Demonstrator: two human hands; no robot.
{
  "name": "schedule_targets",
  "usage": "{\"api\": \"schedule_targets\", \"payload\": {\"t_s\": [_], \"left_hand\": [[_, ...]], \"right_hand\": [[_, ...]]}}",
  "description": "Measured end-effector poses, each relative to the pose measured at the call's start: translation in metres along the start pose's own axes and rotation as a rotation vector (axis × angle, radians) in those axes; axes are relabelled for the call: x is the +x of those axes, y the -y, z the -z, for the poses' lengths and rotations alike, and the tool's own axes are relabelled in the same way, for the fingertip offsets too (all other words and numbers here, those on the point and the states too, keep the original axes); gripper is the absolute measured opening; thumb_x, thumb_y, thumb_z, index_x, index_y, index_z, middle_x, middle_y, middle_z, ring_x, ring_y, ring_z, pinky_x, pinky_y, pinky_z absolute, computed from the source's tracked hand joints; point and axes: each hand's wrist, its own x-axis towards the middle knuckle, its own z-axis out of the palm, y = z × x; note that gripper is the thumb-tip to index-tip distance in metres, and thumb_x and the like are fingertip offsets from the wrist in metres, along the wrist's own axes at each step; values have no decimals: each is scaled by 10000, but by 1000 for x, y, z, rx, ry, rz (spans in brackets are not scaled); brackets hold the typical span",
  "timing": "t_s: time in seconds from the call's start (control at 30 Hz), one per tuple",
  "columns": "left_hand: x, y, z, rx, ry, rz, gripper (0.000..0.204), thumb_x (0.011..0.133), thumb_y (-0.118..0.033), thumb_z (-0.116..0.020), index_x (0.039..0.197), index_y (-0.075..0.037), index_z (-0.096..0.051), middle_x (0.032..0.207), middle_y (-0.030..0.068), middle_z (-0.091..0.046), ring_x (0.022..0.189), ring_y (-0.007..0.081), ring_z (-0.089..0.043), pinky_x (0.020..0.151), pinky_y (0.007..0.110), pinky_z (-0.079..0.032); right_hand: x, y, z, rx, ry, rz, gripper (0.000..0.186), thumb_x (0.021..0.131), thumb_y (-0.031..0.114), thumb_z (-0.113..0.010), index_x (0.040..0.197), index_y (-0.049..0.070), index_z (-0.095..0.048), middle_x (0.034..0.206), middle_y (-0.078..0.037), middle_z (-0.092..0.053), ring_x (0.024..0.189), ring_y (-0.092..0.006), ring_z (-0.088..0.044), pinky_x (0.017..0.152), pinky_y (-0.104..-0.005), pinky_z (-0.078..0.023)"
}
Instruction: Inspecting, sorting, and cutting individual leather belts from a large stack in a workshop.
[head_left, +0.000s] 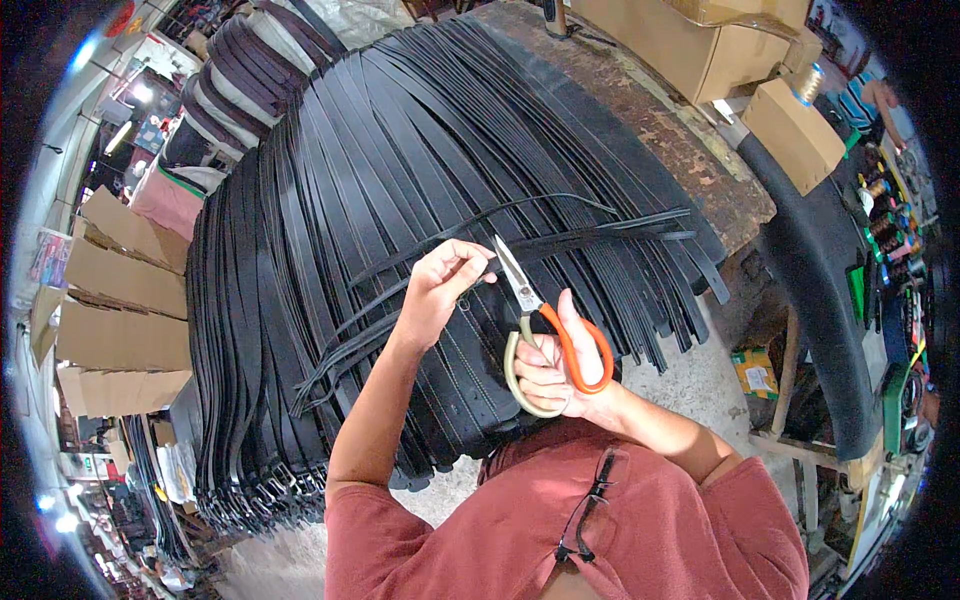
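Note:
My left hand (440,285) is closed in a pinch above a spread of black leather belt straps (370,150). What its fingertips hold is too small to make out; a fine thread seems to hang below them. In my right hand (560,365) is a pair of scissors (524,296) with one orange and one beige handle loop. Its blades point up and away, their tips just right of my left fingertips. Several thin black strips (480,210) lie crosswise over the straps, passing behind my left hand.
Buckles (275,485) hang at the near left end of the straps. Cardboard boxes (125,335) stand at left, with a larger box (680,45) at the far right. A worn table edge (700,150) shows beyond the straps. Thread spools (885,225) and a dark roll (825,330) are at right.

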Motion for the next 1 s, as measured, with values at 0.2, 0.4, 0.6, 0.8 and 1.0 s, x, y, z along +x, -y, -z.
{"api": "schedule_targets", "payload": {"t_s": [0.2, 0.4, 0.6, 0.8, 1.0], "left_hand": [[-4, -3, 1, 390, -95, -168, 82, 863, -81, -610, 906, -13, -627, 965, 57, -633, 904, 147, -588, 849, 274, -439], [-39, -18, -60, 705, 154, -246, 36, 770, -93, -689, 779, -77, -658, 880, 57, -597, 858, 203, -562, 807, 327, -427], [-46, 13, -80, 947, 152, -481, 70, 779, -134, -668, 810, -95, -618, 911, 28, -562, 885, 215, -519, 824, 356, -376], [-49, -9, -72, 868, -81, -497, 70, 742, -90, -706, 779, -85, -646, 816, 43, -588, 775, 219, -559, 712, 324, -436], [-86, 17, -108, 721, 528, -347, 142, 864, -136, -540, 952, -39, -595, 921, 85, -562, 823, 268, -565, 720, 355, -468]], "right_hand": [[-13, 18, 0, 62, -15, 167, 706, 789, 788, -321, 681, 98, -425, 478, 47, -295, 329, -79, -283, 307, -211, -219], [-45, 55, -22, -137, -139, 494, 695, 810, 769, -315, 696, 92, -425, 481, 39, -309, 332, -81, -285, 313, -213, -245], [-64, 67, -25, -362, -185, 662, 674, 857, 711, -317, 735, 63, -457, 474, 10, -335, 345, -101, -325, 336, -230, -288], [-78, 66, -5, -1090, -620, 789, 234, 883, 211, -562, 748, 42, -473, 590, -76, -520, 424, -127, -450, 413, -256, -361], [-72, 54, 4, -1233, -744, 716, 163, 804, 63, -627, 790, 47, -466, 678, -101, -585, 454, -105, -481, 445, -238, -392]]}}
